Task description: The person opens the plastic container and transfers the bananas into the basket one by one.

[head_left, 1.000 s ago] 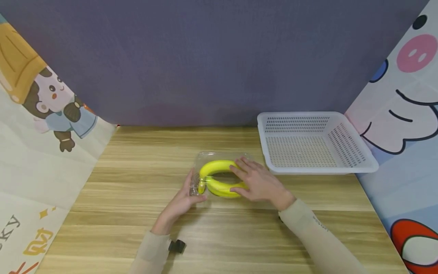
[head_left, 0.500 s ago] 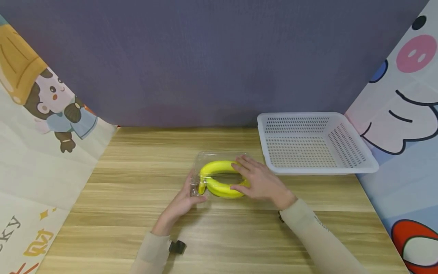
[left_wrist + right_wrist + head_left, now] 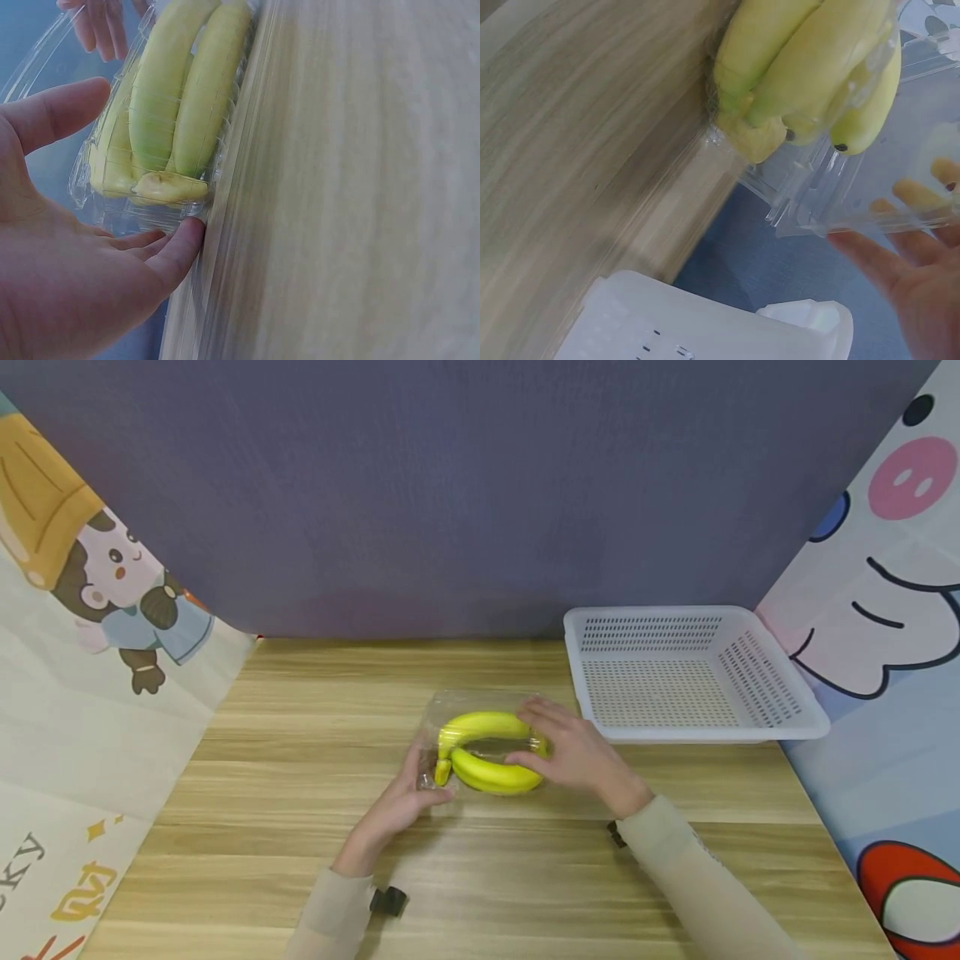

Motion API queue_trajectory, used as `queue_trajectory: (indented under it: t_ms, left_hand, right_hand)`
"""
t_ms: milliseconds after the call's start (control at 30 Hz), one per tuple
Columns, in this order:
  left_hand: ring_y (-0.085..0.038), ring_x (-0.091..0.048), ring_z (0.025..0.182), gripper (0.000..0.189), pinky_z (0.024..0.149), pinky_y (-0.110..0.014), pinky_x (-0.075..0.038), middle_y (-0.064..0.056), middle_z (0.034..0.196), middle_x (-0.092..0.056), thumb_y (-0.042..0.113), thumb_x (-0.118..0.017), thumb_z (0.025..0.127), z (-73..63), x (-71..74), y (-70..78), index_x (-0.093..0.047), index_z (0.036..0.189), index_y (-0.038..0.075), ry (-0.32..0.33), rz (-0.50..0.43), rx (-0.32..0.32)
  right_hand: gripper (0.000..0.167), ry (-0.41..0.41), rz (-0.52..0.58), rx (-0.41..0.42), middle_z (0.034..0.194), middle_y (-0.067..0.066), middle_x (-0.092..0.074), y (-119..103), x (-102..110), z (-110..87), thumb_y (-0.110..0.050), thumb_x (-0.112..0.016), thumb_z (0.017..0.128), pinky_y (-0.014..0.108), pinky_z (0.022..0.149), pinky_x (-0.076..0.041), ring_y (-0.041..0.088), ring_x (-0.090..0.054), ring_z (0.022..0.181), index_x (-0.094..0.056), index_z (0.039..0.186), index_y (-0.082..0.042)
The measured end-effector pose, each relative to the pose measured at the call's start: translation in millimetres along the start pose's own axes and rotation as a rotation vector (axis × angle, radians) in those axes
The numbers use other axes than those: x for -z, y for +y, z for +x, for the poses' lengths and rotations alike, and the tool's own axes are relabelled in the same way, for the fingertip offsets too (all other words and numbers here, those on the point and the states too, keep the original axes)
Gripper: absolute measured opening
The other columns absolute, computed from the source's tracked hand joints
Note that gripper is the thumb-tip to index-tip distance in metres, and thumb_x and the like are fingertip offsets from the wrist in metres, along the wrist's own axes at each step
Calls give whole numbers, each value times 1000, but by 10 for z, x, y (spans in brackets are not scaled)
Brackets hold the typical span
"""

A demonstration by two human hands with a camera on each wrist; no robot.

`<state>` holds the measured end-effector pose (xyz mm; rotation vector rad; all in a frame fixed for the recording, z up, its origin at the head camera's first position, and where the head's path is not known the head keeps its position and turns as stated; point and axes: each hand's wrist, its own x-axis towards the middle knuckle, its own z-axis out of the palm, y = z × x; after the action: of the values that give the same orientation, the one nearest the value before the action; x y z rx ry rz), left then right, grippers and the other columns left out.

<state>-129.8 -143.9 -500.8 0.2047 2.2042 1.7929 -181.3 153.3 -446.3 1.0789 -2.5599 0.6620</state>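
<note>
The left hand (image 3: 390, 806) is at the left end of the box (image 3: 139, 221); its thumb and fingers are spread wide, with fingertips against the plastic, steadying it rather than gripping, I judge. The box sits on the middle of the table (image 3: 480, 877), and the bananas (image 3: 487, 777) lie inside it, side by side, so that part looks done. The lid (image 3: 922, 124) is the part that seems unfinished: in both wrist views it stands up from the bananas rather than flat over them, and I cannot tell whether it is being opened or closed. The right hand (image 3: 573, 752) is at the right end, bent and moderately wide, its fingers showing through the lid and its thumb by the edge; whether it pinches the lid I cannot tell. Farther right stands the basket (image 3: 701, 733), apart from the box, and the bananas have not been put there
</note>
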Motion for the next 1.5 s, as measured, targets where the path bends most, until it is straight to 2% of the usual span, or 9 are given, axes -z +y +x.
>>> queue_trajectory:
  t_ms: [133,267,433,700,900,1067,1233,1367,1500]
  left_hand:
    - [-41,-19,151,113,122,-60,-10,-24,165,-18,10,-73,88,-7,0,3,10,163,18,7,10,15]
    - [-42,-20,151,111,122,-60,-12,-25,165,-19,11,-73,88,-9,2,7,8,163,14,12,18,34]
    - [-41,-18,152,108,122,-59,-11,-24,165,-17,10,-73,89,-9,7,15,6,163,10,14,19,44]
    - [-39,-13,153,110,123,-57,-7,-21,168,-9,11,-73,89,1,18,-2,9,163,14,8,16,50]
    - [-38,-13,153,110,123,-57,-9,-18,169,-8,11,-73,89,-1,17,-9,8,164,17,9,14,51]
    - [-39,-15,153,110,122,-59,-12,-18,169,-8,10,-72,90,-2,13,-7,8,164,22,7,11,49]
    - [-39,-15,153,110,122,-61,-11,-18,169,-8,11,-72,90,-6,13,-8,7,164,26,5,9,47]
    - [-39,-14,153,109,122,-61,-10,-19,168,-8,11,-72,90,-12,12,-3,7,164,24,4,11,48]
    - [-40,-11,153,109,121,-61,-8,-20,168,-6,11,-72,89,-16,11,1,7,164,20,3,15,49]
  right_hand:
    - [66,29,30,-38,139,21,-60,-9,14,13,-44,-79,85,56,109,-44,41,-53,132,-66,131,0]
    - [59,74,79,-38,137,20,-62,1,28,25,-40,-77,88,56,110,-44,40,-54,131,-66,130,0]
    - [56,88,143,-65,137,19,-62,26,41,38,-36,-76,89,55,112,-42,37,-54,132,-65,130,1]
    - [49,129,264,-134,139,16,-62,55,55,39,-27,-77,90,55,112,-42,35,-55,131,-66,129,1]
    - [43,217,344,-133,134,14,-65,90,44,27,-17,-78,88,54,106,-47,34,-59,125,-68,126,0]
    - [40,306,384,-91,129,13,-68,127,25,20,-8,-78,84,46,101,-53,34,-62,120,-69,122,0]
    - [42,339,449,-81,128,14,-68,152,14,8,-2,-78,83,31,105,-49,34,-63,120,-68,124,-1]
    - [43,346,543,-130,129,17,-67,152,26,0,3,-77,84,24,107,-46,35,-61,121,-67,125,1]
    - [42,331,657,-196,132,19,-65,140,57,-3,6,-74,87,25,111,-43,30,-58,125,-65,128,3]
